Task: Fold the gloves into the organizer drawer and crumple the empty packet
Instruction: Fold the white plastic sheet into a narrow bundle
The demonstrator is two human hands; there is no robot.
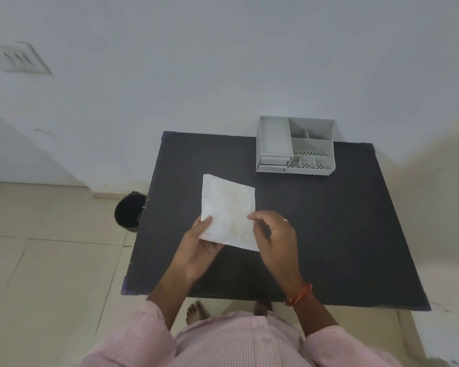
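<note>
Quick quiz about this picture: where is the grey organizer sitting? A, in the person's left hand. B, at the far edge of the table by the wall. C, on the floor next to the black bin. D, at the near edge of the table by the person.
B: the grey organizer stands at the far edge of the dark table, against the wall, well beyond the white packet held in both hands.

Table (pixel 342 234): dark, matte top, set against a pale wall. On it, at the far edge right of centre: one grey plastic organizer (pixel 296 145), multi-compartment, small drawers at its front left.
</note>
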